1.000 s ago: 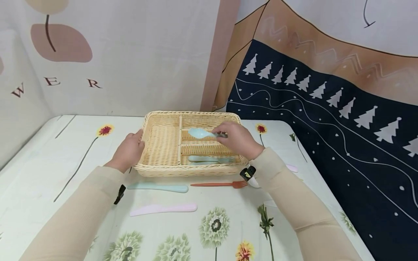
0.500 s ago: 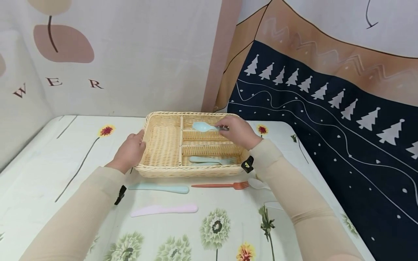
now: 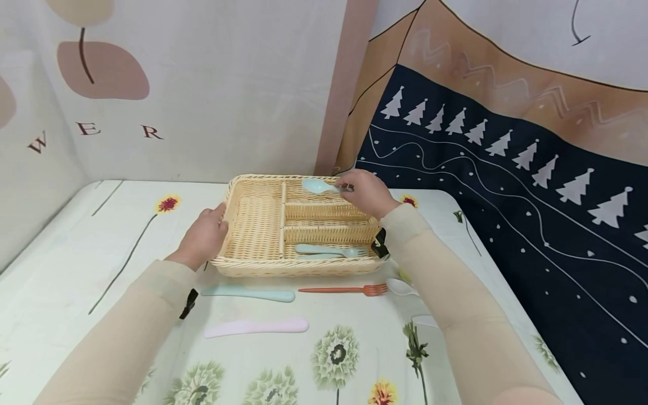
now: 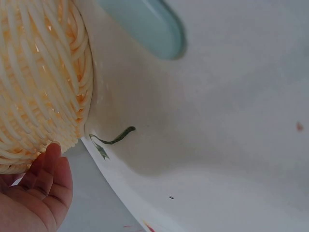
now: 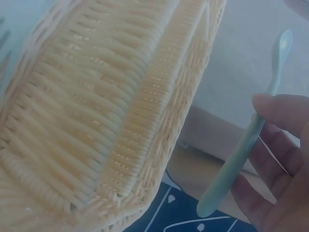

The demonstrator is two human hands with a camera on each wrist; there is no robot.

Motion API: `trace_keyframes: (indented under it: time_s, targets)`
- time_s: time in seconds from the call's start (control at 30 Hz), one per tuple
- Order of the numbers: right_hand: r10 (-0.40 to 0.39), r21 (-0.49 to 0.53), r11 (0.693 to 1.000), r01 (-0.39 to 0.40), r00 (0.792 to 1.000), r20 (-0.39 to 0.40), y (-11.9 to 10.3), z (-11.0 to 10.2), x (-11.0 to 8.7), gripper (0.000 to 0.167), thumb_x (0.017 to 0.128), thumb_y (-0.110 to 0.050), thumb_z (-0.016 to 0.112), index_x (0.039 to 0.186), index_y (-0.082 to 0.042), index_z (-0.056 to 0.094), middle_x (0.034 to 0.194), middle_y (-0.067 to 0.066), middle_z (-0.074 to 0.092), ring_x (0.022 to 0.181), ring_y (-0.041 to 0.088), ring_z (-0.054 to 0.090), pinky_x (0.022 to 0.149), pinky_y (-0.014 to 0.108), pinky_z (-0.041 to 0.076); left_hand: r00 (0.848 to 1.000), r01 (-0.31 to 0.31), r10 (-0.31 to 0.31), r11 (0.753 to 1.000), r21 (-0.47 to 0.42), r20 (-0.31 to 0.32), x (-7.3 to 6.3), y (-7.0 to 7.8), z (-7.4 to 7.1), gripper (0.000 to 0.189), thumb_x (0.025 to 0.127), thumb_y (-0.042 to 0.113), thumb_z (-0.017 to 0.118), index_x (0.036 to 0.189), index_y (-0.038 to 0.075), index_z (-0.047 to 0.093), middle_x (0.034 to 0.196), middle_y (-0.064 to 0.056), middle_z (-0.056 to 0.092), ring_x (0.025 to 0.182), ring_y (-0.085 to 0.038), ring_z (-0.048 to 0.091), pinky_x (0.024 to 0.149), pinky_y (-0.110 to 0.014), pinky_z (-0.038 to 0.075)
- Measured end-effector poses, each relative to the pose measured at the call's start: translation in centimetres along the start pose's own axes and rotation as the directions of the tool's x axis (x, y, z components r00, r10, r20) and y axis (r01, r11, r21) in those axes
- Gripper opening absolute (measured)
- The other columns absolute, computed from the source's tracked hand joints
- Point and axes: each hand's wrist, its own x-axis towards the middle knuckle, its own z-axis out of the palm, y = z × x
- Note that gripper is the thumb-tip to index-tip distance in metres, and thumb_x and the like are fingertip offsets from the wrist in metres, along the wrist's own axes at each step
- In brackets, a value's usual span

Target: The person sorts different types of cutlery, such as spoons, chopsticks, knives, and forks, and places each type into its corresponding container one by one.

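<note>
A wicker cutlery basket with several compartments stands toward the back of the table. My left hand holds its left side; in the left wrist view the curled fingers meet the weave. My right hand pinches a light blue spoon by its handle over the back right compartment, bowl pointing left. The right wrist view shows this spoon between thumb and fingers, apart from the wicker. Light blue cutlery, including a fork, lies in the front right compartment.
In front of the basket lie a light blue knife, a lilac knife, an orange-red fork and a white spoon. A pale utensil is partly hidden by the right sleeve. Fabric walls rise behind.
My right hand has moved the spoon away from me, from over the middle right compartment to over the back right one. The left hand keeps its hold on the basket.
</note>
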Motion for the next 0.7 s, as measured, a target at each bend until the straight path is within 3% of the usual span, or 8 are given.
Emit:
trace_keyframes:
  time_s: [0.3,0.7]
  targets:
    - [0.063,0.082,0.995,-0.065,0.998,0.020,0.8,0.6,1.5,0.026,0.095,-0.013,0.062,0.120,-0.014,0.069,0.110,0.004,0.061,0.099,0.020,0.054,0.087,0.036,0.048,1.000,0.007,-0.007,1.000,-0.006,0.001,0.0,-0.1,0.0,0.054,0.104,0.014,0.028,0.151,-0.006,0.011,0.133,-0.033,0.036,0.098,-0.034,0.049,0.088,-0.047,0.047]
    - [0.132,0.079,0.987,-0.136,0.990,0.057,1.4,1.7,2.5,0.025,0.094,-0.010,0.062,0.118,-0.011,0.069,0.108,0.007,0.063,0.099,0.022,0.054,0.089,0.037,0.048,1.000,0.010,-0.010,1.000,-0.007,-0.006,0.1,-0.1,0.1,0.054,0.104,0.014,0.028,0.151,-0.006,0.012,0.132,-0.033,0.037,0.097,-0.034,0.049,0.086,-0.046,0.047]
